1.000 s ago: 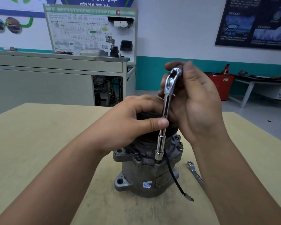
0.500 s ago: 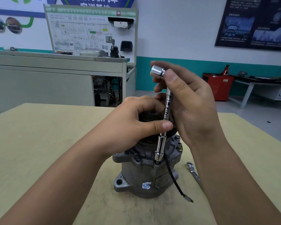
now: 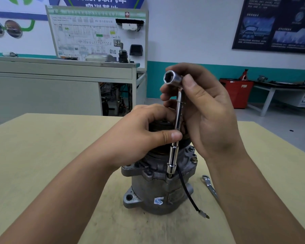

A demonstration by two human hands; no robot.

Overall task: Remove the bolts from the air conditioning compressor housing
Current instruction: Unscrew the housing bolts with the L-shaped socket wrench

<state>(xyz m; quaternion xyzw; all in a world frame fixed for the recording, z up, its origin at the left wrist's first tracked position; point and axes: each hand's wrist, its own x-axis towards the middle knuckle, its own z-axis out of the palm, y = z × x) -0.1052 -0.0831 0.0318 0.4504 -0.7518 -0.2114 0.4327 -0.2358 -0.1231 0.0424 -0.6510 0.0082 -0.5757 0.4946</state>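
Observation:
A grey metal compressor housing (image 3: pixel 153 192) stands upright on the tan table (image 3: pixel 42 155). A chrome socket wrench (image 3: pixel 174 155) stands vertically with its lower socket on a bolt at the housing's front flange. My left hand (image 3: pixel 139 138) grips the pulley end on top of the compressor, thumb pressed against the wrench shaft. My right hand (image 3: pixel 206 117) pinches the wrench's bent top end, whose open hex socket (image 3: pixel 171 77) faces the camera. Another bolt (image 3: pixel 194 159) sits on the flange at the right.
A black wire (image 3: pixel 188 192) with a terminal hangs from the compressor onto the table. A flat spanner (image 3: pixel 209 186) lies to its right, partly behind my right forearm. A grey workbench (image 3: pixel 60 76) and a red bin (image 3: pixel 238 92) stand beyond the table.
My right hand has turned the wrench's bent top end round from pointing right to facing left toward the camera. The left hand and compressor have stayed put.

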